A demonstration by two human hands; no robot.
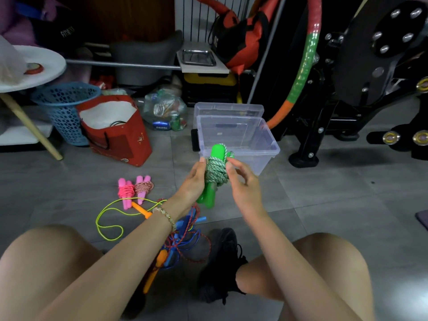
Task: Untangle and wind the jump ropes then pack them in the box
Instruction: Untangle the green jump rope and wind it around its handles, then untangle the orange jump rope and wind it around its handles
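Gripping the wound green jump rope [215,173], left fingers [202,164] curl; right fingers [230,165] pinch its coil.

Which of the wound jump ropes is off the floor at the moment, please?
The green-handled rope, held in the left hand; both pink-handled bundles lie on the floor.

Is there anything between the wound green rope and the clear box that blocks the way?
Nothing visible. The left hand holds the green jump rope just before the open box, whose lid lies behind it.
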